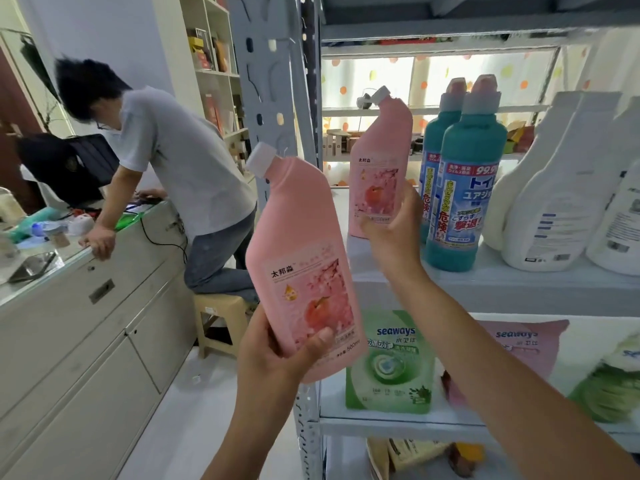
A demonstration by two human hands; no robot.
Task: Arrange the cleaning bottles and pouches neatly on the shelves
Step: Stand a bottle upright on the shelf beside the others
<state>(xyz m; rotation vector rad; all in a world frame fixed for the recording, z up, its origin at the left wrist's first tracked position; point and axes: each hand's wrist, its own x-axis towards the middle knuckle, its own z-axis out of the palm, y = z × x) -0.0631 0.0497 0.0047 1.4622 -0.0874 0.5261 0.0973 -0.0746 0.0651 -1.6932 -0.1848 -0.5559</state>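
Observation:
My left hand (277, 355) grips the base of a pink angled-neck bottle (298, 258) with a white cap, held up in the air left of the shelf post. My right hand (394, 226) holds a second pink bottle (379, 168) by its lower part; it stands on the upper shelf board (502, 282). To its right stand two teal bottles (460, 188) with pink caps, then white jugs (554, 188). On the shelf below lean a green pouch (391, 368) and a pink pouch (526, 344), with a further green pouch (609, 386) at the right edge.
The grey metal shelf post (273, 81) rises between the two pink bottles. A person in a grey shirt (173, 157) kneels on a beige stool (221, 317) and leans over a cluttered counter (69, 265) with cabinet doors. Bags lie on the lowest shelf (408, 452).

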